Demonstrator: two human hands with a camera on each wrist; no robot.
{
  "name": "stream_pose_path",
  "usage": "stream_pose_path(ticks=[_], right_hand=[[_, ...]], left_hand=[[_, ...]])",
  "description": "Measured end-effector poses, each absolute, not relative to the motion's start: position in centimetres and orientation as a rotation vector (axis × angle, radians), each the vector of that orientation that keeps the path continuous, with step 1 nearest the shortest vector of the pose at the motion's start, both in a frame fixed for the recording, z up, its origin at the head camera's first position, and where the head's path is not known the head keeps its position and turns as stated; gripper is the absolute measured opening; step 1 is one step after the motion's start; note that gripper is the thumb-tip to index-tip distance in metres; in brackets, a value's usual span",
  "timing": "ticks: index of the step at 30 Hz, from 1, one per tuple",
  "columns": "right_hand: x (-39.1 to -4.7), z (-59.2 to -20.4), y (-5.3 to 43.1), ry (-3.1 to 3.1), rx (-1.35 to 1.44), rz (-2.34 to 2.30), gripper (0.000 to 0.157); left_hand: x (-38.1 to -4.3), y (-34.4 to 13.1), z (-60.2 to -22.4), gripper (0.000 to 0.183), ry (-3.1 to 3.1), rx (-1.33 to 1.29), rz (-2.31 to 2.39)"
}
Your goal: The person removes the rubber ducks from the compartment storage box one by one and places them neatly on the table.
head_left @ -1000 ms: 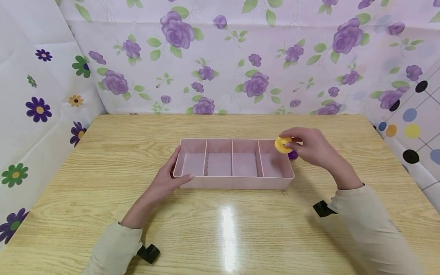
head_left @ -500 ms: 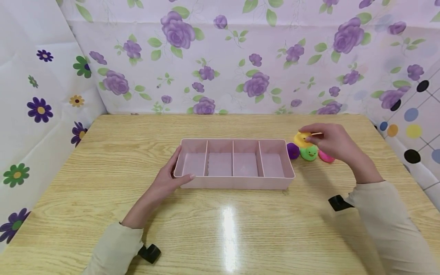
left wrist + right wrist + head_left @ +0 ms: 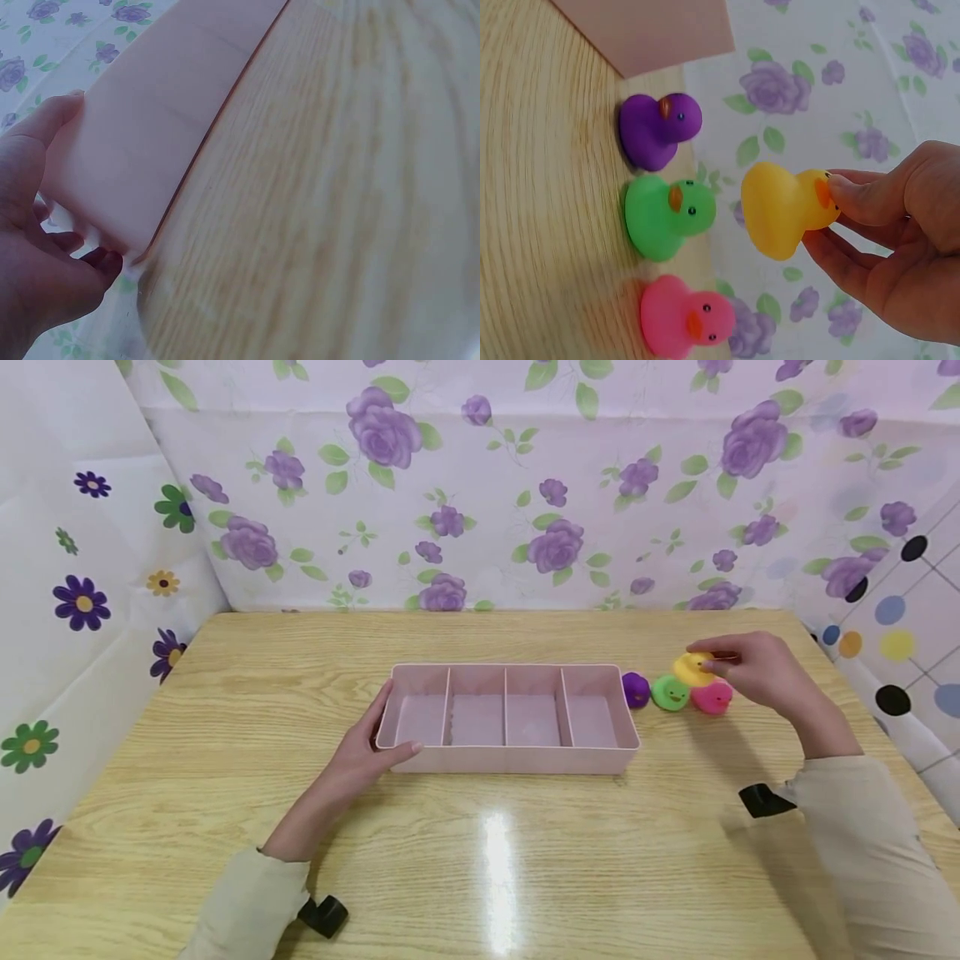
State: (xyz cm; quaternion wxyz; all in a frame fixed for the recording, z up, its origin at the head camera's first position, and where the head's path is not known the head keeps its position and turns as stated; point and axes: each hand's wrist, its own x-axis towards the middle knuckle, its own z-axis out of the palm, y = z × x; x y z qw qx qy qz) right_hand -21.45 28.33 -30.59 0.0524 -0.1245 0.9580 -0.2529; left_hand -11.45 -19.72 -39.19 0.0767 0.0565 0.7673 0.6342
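A yellow rubber duck [image 3: 772, 210] is pinched by its head between the thumb and fingers of my right hand [image 3: 765, 672], held above the table. Below it, a purple duck [image 3: 656, 131], a green duck [image 3: 664, 217] and a pink duck [image 3: 679, 319] stand in a row to the right of the box. My left hand [image 3: 360, 743] grips the left end of the pink divided box [image 3: 510, 760], its thumb over the front rim and the fingers along the end wall. In the left wrist view the box's side wall [image 3: 142, 127] shows beside that hand.
The wooden table [image 3: 420, 860] extends in front of the box and to both sides. A flowered sheet [image 3: 480, 485] hangs along its back edge, with patterned sheets at the left and right. The box has several compartments split by thin dividers.
My right hand has carried the yellow duck rightward from the box's right end to over the other ducks. The green and pink ducks have come into sight. The left hand keeps its grip.
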Motion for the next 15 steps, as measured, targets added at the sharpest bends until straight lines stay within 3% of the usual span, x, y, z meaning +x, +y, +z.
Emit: stream_pose_path(ticks=[15], right_hand=[[-22.0, -31.7, 33.3, 2.918, -0.294, -0.779, 0.035]], left_hand=[[-11.5, -19.9, -39.1, 0.094, 2.284, 0.199, 1.926]])
